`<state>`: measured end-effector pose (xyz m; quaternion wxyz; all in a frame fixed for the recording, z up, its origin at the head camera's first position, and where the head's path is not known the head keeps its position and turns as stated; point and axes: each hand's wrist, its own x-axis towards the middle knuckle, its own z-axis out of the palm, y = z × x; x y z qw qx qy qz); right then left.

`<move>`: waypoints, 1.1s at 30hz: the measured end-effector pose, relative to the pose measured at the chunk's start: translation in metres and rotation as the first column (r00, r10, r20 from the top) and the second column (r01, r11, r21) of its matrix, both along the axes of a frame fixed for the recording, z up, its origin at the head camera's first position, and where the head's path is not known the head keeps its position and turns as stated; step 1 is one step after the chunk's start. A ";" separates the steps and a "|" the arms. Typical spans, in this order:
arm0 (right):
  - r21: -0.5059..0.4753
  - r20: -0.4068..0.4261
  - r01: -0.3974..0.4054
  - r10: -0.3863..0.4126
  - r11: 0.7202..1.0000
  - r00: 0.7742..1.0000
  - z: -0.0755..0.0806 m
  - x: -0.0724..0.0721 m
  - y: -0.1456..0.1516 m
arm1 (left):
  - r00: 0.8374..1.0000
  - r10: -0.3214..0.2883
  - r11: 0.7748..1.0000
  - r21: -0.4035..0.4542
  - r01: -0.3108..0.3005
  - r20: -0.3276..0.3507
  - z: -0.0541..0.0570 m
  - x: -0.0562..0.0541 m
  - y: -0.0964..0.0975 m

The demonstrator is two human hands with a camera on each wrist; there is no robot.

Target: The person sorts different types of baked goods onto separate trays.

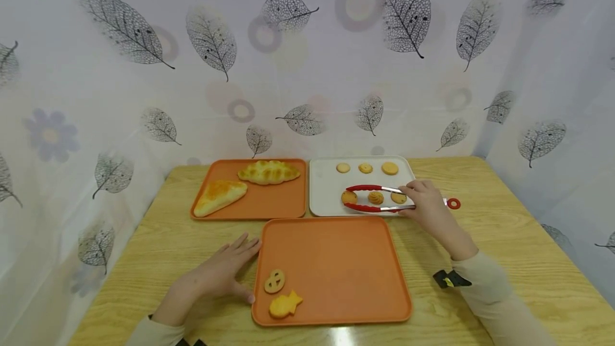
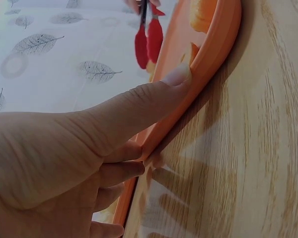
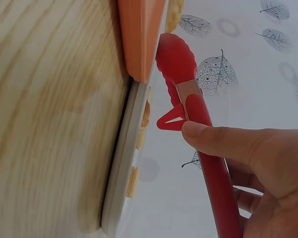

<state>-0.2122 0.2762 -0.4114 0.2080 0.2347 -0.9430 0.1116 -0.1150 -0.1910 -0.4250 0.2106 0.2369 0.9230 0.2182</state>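
Observation:
My right hand [image 1: 431, 211] grips red-and-metal tongs [image 1: 363, 208] over the white tray [image 1: 324, 186]. In the head view, their spread tips lie on either side of a round cookie [image 1: 349, 197] at the tray's front left; whether they touch it I cannot tell. A swirled cookie [image 1: 376, 198] and another round cookie [image 1: 398, 197] show between the tong arms. The right wrist view has my thumb along the tongs' handle [image 3: 216, 183]. My left hand [image 1: 216, 271] rests, fingers spread, against the left edge of the front orange tray [image 1: 336, 266], its thumb at the rim.
A pretzel cookie [image 1: 274, 281] and a fish-shaped cookie [image 1: 285, 305] lie at the front tray's lower left. Behind, another orange tray [image 1: 274, 204] holds a triangular bread [image 1: 221, 197] and a long braided bread [image 1: 269, 173]. Three cookies line the white tray's back. A leaf-patterned curtain [image 1: 307, 79] surrounds the table.

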 end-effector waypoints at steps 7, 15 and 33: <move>0.007 -0.022 -0.011 0.011 1.000 1.000 -0.003 -0.002 -0.002 | 1.000 0.004 1.000 0.001 -0.004 0.002 -0.001 0.000 0.000; 0.011 -0.016 0.000 0.000 1.000 1.000 -0.005 -0.004 -0.001 | 1.000 0.008 1.000 0.002 -0.008 0.005 0.001 0.001 0.001; -0.038 -0.118 -0.165 0.160 0.986 0.980 0.007 0.010 -0.018 | 1.000 0.010 1.000 0.007 -0.010 0.013 0.004 0.003 0.001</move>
